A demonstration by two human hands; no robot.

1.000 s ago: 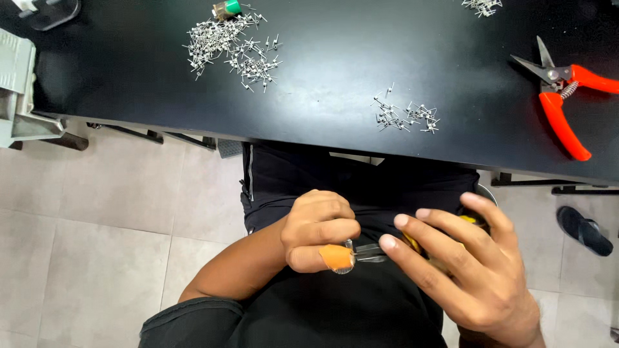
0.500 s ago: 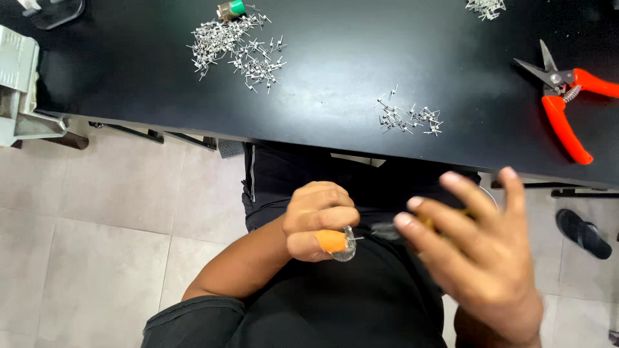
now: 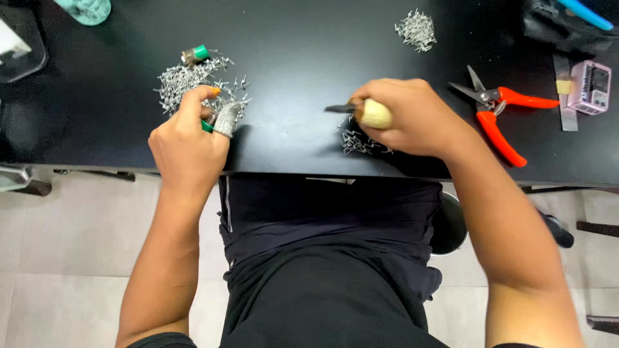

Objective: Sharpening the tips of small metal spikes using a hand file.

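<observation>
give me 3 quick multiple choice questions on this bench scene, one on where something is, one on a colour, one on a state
1. Where do the snips lie?
A. on the floor
B. on the black table, beyond the right hand
C. under the left hand

2. What colour are the snips' handles?
A. orange-red
B. blue
C. white

3. What is the right hand doing?
A. lying flat and open
B. resting in the lap
C. closed around a tool with a pale handle and dark tip

Answers:
1. B, they lie on the tabletop out to the right of that hand.
2. A, both handles show bright orange-red.
3. C, the fingers wrap the handle, and the dark tip sticks out above a small pile of metal pins.
</observation>
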